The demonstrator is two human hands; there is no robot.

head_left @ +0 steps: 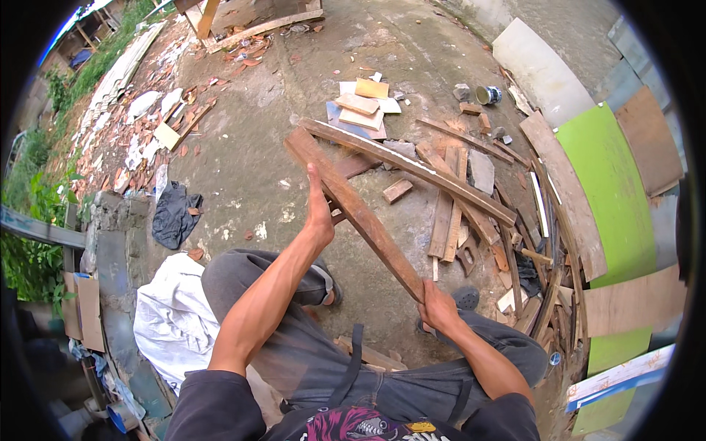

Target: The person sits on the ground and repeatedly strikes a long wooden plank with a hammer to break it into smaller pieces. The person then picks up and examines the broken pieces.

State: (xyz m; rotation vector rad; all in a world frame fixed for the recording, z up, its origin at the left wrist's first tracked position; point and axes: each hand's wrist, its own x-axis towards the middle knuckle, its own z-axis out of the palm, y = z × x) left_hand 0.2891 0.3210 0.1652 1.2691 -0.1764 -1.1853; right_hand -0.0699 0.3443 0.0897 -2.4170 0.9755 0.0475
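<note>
Left to right: white sack and dark cloth on the concrete floor; left hand clasps the brown plank mid-length, right hand grips its near end; scrap boards, green panel beyond

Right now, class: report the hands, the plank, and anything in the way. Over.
Left hand and right hand both grip the long brown wooden plank. Plank raised, tilted. Scrap timber pile beyond.
</note>
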